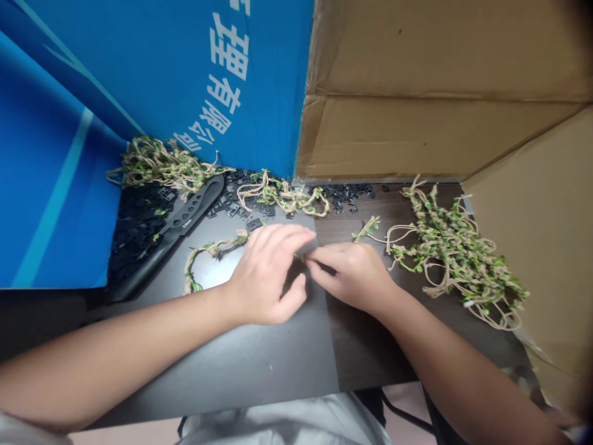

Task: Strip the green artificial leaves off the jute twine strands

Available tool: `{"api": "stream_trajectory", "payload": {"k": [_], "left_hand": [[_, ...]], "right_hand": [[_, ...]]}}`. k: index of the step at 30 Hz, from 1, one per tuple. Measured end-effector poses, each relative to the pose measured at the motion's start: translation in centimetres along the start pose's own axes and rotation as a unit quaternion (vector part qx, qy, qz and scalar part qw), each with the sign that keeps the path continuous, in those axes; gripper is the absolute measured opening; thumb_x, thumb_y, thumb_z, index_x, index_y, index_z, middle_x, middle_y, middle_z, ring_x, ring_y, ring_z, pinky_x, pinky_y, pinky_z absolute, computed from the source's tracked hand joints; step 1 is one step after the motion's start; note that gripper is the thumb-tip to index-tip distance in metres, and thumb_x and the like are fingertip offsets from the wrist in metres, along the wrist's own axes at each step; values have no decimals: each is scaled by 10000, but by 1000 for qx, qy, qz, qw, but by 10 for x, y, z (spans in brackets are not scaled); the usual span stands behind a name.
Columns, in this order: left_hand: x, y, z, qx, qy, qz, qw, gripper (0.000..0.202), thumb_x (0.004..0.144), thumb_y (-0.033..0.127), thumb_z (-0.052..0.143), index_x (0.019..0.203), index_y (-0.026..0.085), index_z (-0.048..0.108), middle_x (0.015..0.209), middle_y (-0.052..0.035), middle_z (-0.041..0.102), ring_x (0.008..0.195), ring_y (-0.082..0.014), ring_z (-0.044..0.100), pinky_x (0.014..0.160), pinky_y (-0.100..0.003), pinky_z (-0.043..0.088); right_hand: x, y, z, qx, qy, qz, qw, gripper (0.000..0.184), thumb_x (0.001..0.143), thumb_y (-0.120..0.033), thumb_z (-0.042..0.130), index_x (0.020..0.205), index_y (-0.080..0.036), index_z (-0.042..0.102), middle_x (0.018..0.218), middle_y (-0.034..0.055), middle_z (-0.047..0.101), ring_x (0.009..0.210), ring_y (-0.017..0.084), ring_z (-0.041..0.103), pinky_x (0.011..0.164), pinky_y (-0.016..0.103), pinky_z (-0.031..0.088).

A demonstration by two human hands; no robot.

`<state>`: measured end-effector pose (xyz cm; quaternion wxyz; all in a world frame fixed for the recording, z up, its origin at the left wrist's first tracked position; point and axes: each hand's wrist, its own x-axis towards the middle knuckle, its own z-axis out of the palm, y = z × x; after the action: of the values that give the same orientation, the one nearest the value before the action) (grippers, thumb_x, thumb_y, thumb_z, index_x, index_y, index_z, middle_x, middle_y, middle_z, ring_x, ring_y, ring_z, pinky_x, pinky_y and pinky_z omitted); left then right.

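Note:
A length of twine garland with small green leaves (214, 250) lies on the grey mat (259, 364), its left end curving toward me. Its other part passes behind my left hand (273, 272), whose fingers are stretched forward with the thumb apart. Closed in a pinch, my right hand (349, 272) meets the left fingertips at the mat's right edge. A bit of the garland shows between the two hands at the right fingertips. Just past the right hand lies a short leafy twine end (367, 228).
Leafy twine heaps lie at right (463, 247) and back left (162, 164), with a looser strand (282, 194) between. A black-handled tool (185, 213) rests among black plastic scraps (231, 201). A blue panel (269, 93) and brown cardboard (393, 136) wall the back.

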<state>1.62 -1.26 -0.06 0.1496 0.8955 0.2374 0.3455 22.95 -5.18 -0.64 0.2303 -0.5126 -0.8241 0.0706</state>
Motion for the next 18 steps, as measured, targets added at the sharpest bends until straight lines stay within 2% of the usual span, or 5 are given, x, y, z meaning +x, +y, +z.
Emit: {"api": "stream_trajectory", "payload": {"k": [5,8,12,15,18], "left_hand": [[-7,11,5,-43,3,75,996,702,783,143,636,1441,187,397,1381,-172,582,1242,-314,572,1057,-525,460],[-6,8,10,-72,-51,23,996,690,824,149,599,1467,190,354,1388,-172,574,1273,-311,564,1074,-527,470],[-2,3,13,-87,-134,-41,986,635,853,155,575,1452,188,367,1310,-128,633,1170,-262,636,1023,-431,527],[-1,2,13,-88,-145,-49,984,622,846,154,576,1439,189,394,1303,-100,657,1139,-243,660,1007,-383,530],[-1,1,11,-102,-136,-69,983,579,868,162,566,1426,191,412,1293,-90,660,1116,-218,669,949,-333,538]], "right_hand": [[0,-2,7,-3,34,-14,999,198,920,-237,595,774,-212,728,702,-13,726,580,118,598,580,284,291],[1,-2,8,-6,35,-29,999,228,922,-217,596,725,-207,710,677,-15,710,560,110,569,578,291,274],[1,-1,8,-2,12,-86,996,285,984,-229,552,746,-207,708,690,-9,716,581,114,571,597,305,272],[1,0,3,25,-12,-93,995,282,997,-263,566,750,-203,686,709,-11,720,604,114,579,606,303,287],[2,0,-6,60,-41,-73,995,135,975,-285,600,922,-202,693,765,-16,716,648,117,594,619,282,320]]}}
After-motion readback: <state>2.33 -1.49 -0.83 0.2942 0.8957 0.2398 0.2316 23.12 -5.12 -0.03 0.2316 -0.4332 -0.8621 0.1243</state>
